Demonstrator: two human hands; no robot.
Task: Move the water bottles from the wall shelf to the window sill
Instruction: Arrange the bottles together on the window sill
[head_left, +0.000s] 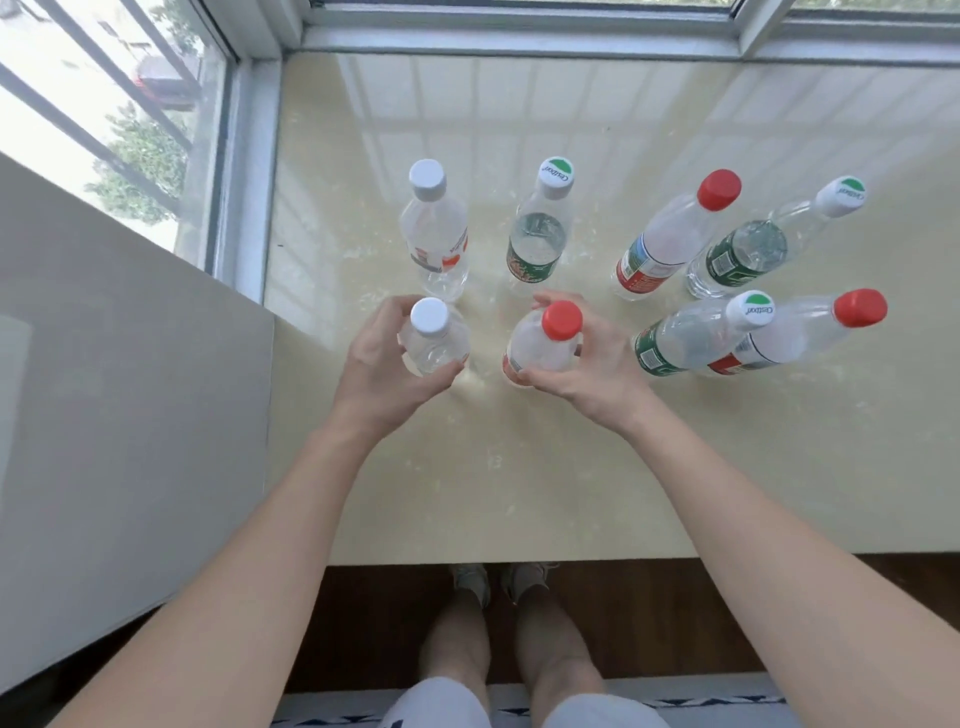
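Note:
Several water bottles stand upright on the cream window sill (519, 493). My left hand (382, 364) grips a white-capped bottle (434, 338) in the front row. My right hand (587, 358) grips a red-capped bottle (545, 338) beside it. Behind these stand another white-capped bottle (434, 228) and a green-labelled bottle (540, 228). To the right are a red-capped bottle (670, 239), a green-labelled one (753, 244), and in front of them another green-labelled bottle (691, 338) and a red-capped one (810, 332).
Window frames (519, 36) border the sill at the back and along the left (249, 182). A grey wall block (130, 389) rises at the left. The sill's front edge (519, 561) meets a dark wooden floor, where my legs (498, 649) stand.

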